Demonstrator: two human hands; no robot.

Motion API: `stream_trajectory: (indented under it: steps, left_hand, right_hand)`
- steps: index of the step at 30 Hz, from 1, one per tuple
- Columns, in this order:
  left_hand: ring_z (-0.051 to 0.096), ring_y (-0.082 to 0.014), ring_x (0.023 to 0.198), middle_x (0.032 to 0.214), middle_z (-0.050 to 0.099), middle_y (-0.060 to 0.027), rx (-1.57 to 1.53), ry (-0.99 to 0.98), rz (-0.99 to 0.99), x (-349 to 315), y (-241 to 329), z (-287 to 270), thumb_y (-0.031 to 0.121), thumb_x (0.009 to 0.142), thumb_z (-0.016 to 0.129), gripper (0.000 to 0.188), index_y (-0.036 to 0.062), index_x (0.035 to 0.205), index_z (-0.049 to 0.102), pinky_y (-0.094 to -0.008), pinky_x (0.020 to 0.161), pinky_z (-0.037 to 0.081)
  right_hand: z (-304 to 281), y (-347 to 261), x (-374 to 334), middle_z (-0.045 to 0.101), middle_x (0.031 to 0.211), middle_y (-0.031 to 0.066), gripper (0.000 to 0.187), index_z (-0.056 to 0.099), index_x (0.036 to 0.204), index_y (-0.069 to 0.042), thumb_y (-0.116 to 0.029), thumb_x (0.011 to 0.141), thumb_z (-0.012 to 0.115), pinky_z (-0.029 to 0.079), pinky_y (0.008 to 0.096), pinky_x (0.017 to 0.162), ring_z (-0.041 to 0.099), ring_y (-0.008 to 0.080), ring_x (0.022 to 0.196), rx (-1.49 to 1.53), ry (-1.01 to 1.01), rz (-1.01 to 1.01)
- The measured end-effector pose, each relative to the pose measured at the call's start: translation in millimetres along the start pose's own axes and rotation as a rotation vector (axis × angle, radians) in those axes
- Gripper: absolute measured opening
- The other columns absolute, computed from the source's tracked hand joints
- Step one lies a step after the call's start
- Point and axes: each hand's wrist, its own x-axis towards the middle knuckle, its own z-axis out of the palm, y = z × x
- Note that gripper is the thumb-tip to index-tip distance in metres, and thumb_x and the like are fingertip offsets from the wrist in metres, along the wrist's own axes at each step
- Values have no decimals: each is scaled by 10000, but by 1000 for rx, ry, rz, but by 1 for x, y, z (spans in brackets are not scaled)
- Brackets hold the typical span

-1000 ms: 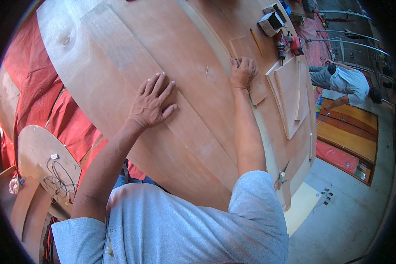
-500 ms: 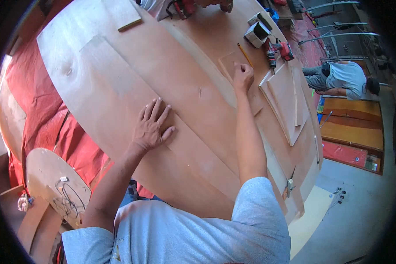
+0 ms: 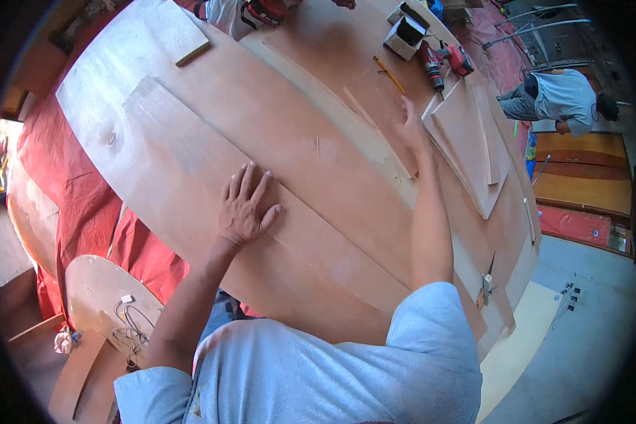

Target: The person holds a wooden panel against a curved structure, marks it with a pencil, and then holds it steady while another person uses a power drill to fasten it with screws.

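My left hand [image 3: 244,205] lies flat with fingers spread on a long thin plywood strip [image 3: 184,131], which rests on a large curved plywood sheet [image 3: 297,127]. My right hand [image 3: 412,132] is farther out to the right, its fingers stretched and holding nothing that I can make out. Beside it is a narrow wooden piece [image 3: 376,126], partly hidden by the hand and forearm. Just beyond the fingertips lies a yellow pencil [image 3: 390,75]. A stack of cut wooden panels [image 3: 466,134] sits to the right of this hand.
A red and black cordless drill [image 3: 434,67] lies by an opened small box [image 3: 405,37]. Another red power tool [image 3: 265,10] is at the far edge. A clamp-like tool [image 3: 486,283] rests at right. Red sheeting [image 3: 85,177] hangs left; a co-worker [image 3: 558,99] stands far right.
My right hand has gone from closed to stretched fingers and shifted slightly right. The narrow wooden piece now looks thinner. My left hand stays on the strip; the view has shifted a little.
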Motion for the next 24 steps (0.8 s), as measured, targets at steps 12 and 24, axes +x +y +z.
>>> stream_trajectory:
  steps: [12, 24]
  left_hand:
    - [291, -403, 1545, 1677, 324, -198, 75, -32, -9, 0, 0, 6, 589, 972, 567, 747, 168, 1580, 466, -531, 1261, 221]
    - [283, -401, 1555, 1677, 333, -194, 109, -30, -11, -1, 1, 5, 587, 960, 566, 749, 181, 1582, 471, -548, 1245, 237]
  right_hand:
    - [-14, 30, -43, 351, 1650, 182, 1091, 303, 1654, -195, -420, 726, 831, 310, 535, 1246, 357, 392, 1510, -363, -162, -265]
    - [-4, 29, -48, 333, 1672, 190, 1001, 321, 1650, -236, -402, 774, 776, 282, 550, 1258, 316, 387, 1544, -357, -110, -205]
